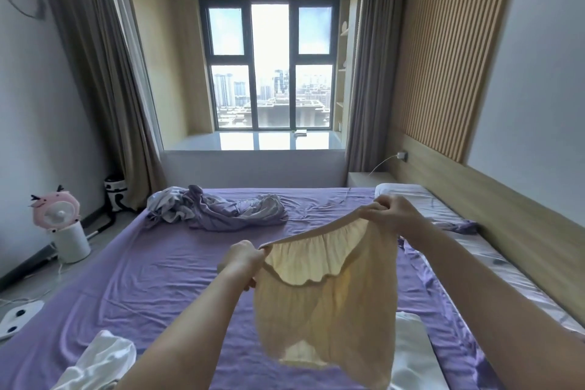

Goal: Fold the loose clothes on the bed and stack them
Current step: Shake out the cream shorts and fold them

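Cream gathered-waist garment (329, 301) held up over the near half of the bed (158, 279).

Left hand (242, 263) pinches the left end of the elastic waistband, fingers curled round the fabric; right hand (395, 214) grips the right end, higher and farther off. Waistband stretched between them; sheer cloth hangs clear of the purple sheet. Far left on the bed: crumpled heap of lilac and grey clothes (215, 209). Near left corner: white garment (98, 361), loose. Near right, partly behind the hanging cloth: white folded piece (411, 355). Pillow (408, 196) far right by the headboard. On the floor at left, a white bin-like cylinder (71, 242) with a pink fan (57, 209) on top; contents cannot be seen.
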`<action>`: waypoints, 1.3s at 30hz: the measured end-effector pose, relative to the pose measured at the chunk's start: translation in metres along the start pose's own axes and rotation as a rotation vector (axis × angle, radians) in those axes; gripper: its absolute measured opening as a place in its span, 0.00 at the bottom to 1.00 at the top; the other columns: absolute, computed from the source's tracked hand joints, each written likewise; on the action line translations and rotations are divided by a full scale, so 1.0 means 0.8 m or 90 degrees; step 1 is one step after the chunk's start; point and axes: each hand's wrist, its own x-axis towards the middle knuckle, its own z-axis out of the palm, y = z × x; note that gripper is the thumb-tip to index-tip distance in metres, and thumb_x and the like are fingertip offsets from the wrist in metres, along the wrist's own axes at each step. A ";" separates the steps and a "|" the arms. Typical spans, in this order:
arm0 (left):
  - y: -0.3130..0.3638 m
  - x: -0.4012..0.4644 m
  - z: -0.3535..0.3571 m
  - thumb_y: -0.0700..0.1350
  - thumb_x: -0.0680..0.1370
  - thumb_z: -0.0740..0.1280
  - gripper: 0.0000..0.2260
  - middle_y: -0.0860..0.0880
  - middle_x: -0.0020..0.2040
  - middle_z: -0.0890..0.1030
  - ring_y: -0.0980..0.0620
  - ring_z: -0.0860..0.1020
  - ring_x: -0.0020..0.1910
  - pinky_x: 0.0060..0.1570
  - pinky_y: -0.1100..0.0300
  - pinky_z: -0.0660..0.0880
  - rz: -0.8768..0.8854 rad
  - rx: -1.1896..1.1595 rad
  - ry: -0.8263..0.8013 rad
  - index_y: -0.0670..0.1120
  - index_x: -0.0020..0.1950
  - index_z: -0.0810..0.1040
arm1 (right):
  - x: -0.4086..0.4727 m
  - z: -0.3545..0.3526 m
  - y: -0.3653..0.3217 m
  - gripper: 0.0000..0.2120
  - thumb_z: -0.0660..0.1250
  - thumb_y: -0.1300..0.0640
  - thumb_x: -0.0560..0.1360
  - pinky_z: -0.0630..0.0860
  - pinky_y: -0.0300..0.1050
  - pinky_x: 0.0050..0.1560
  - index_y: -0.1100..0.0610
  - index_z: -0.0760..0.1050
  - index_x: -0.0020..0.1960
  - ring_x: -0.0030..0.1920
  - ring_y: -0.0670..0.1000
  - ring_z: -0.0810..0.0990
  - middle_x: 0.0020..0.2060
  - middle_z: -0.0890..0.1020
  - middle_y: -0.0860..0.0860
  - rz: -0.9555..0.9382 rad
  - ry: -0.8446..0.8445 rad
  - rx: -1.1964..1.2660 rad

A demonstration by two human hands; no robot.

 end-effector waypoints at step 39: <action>-0.002 0.013 -0.080 0.37 0.74 0.57 0.08 0.39 0.27 0.81 0.43 0.82 0.27 0.24 0.54 0.79 0.014 -0.265 0.137 0.39 0.40 0.74 | -0.016 0.034 0.042 0.16 0.57 0.74 0.70 0.70 0.44 0.36 0.55 0.76 0.40 0.39 0.52 0.71 0.48 0.76 0.58 0.032 -0.214 0.038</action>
